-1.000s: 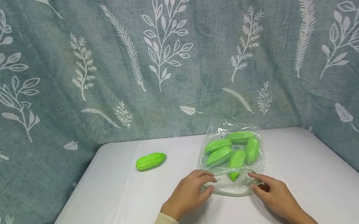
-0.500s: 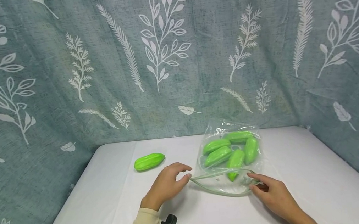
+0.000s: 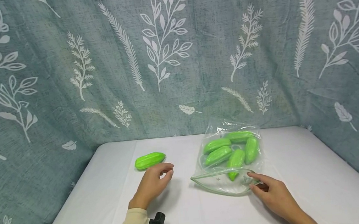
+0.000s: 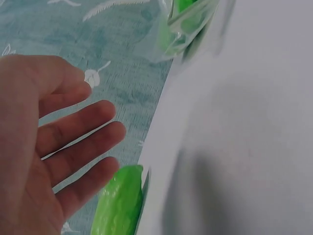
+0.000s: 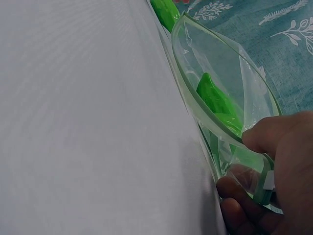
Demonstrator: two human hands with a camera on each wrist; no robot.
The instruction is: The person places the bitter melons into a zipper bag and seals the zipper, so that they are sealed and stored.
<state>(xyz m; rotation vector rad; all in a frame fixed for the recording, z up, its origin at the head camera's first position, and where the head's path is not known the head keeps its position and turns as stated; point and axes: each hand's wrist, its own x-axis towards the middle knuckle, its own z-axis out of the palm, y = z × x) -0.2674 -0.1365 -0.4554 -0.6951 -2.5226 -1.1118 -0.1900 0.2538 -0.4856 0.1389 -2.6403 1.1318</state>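
A bright green cucumber-like vegetable [image 3: 149,160] lies on the left part of the table. My left hand [image 3: 150,186] hovers just in front of it, fingers loosely bent and holding nothing. In the left wrist view the vegetable [image 4: 120,203] shows just beyond the fingertips [image 4: 105,169]. To the right lies a clear zip bag [image 3: 210,190] with several similar green vegetables [image 3: 218,155] inside. Its mouth gapes toward me. My right hand [image 3: 276,195] pinches the right end of that mouth, near a white slider [image 5: 269,180] seen in the right wrist view.
A white cloth covers the table [image 3: 201,220]. Behind it and along both sides hangs a blue-green curtain [image 3: 178,101] with white leaf prints. A black device [image 3: 157,220] sits at my left wrist.
My left hand has let go of the bag's left edge and moved left to the loose vegetable. The bag's mouth has spread out leftward. My right hand has stayed in place.
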